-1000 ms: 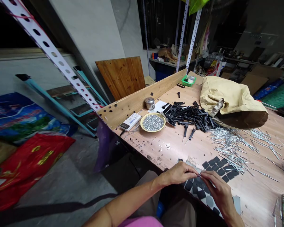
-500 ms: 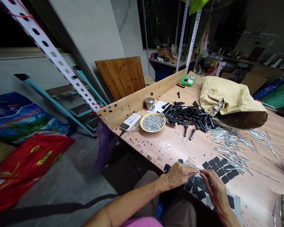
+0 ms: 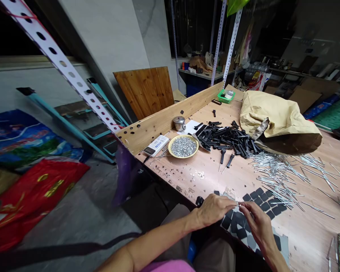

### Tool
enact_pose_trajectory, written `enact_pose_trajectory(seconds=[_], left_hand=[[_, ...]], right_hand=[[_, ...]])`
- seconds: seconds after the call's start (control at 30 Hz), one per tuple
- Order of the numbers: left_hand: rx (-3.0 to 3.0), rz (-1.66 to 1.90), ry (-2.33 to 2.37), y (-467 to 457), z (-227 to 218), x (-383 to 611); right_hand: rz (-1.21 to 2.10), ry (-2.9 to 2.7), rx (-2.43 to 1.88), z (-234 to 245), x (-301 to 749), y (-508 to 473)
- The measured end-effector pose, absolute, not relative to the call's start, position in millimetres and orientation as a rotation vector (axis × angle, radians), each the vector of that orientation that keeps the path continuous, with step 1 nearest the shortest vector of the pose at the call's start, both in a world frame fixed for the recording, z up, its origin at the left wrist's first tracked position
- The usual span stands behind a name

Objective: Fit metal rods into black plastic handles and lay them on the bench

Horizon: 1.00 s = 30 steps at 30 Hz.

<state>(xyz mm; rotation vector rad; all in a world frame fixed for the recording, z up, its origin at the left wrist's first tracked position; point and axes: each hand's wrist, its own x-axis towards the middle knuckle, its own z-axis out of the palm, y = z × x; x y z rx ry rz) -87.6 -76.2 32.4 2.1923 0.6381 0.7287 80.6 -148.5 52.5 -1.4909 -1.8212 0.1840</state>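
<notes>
Left hand point(image 3: 214, 211) and right hand point(image 3: 259, 226): fingers point(image 3: 229, 203) nearly meet above black pads point(image 3: 238, 221) on a grey backing sheet point(image 3: 283, 245); any hold unclear. Pads look light, bendable; take by edge.

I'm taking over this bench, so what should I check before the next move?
1. Left hand and right hand together above the black pads: ok.
2. Item between the fingertips: cannot tell, too small.
3. Grey backing sheet lying flat: ok.
4. Yellow dish of washers level on the table: ok.
5. Washers kept in the dish: not ok, loose washers lie nearby.
6. Steel rods kept off the pads: not ok, some reach them.
</notes>
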Motion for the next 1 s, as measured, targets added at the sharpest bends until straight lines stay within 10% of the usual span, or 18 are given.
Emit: enact_pose_trajectory(seconds=[0.6,1.0], left_hand=[[2.121,0.911,0.671,-80,26,-76],[1.834,0.794,0.744,-85,39,-76]], right_hand=[[0.401,-1.57,-2.116,39,79,-134],[-0.225,-1.892,-1.781,56,77,-135]])
